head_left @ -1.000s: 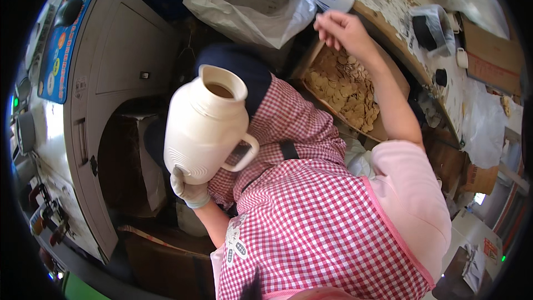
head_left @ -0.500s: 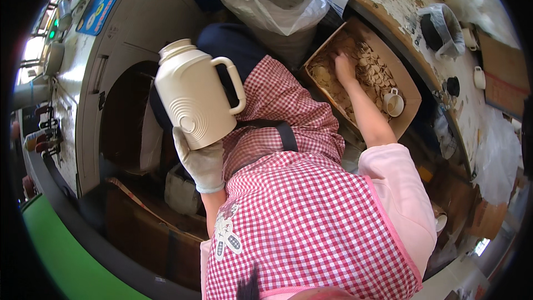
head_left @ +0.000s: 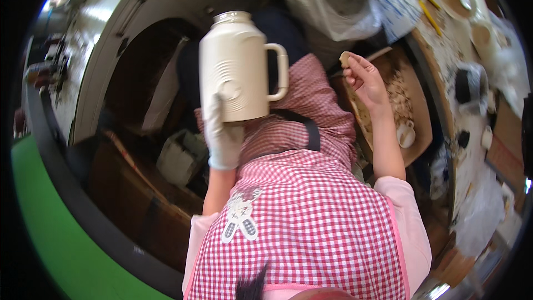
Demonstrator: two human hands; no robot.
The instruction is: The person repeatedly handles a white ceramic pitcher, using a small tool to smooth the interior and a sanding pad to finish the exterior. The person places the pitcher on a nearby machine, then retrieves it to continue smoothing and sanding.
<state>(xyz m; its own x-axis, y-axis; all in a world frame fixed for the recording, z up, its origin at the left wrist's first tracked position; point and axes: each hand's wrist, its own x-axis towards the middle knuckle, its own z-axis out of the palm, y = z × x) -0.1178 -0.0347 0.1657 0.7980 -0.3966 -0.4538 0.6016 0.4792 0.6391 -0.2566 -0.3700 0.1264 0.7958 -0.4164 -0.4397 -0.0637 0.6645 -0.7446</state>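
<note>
A cream plastic thermos jug, with a ribbed round pattern low on its side and a loop handle at the right, stands nearly upright over my lap. My left hand, in a whitish glove, is wrapped round its base. Bare-skinned, my right hand pinches a small flat cream-coloured piece between thumb and fingers, raised above a cardboard box. Many similar flat pieces fill that box, and a small white cup lies among them. My right forearm hides part of the box.
A white plastic sack stands ahead of me. Along the right runs a worn workbench with yellow-handled pliers, cream cups and clear plastic bags. At the left is a grey cabinet with a large round opening.
My right hand has come up out of the box with a small flat piece in its fingers. The jug is held more upright. The whole view has shifted with my head.
</note>
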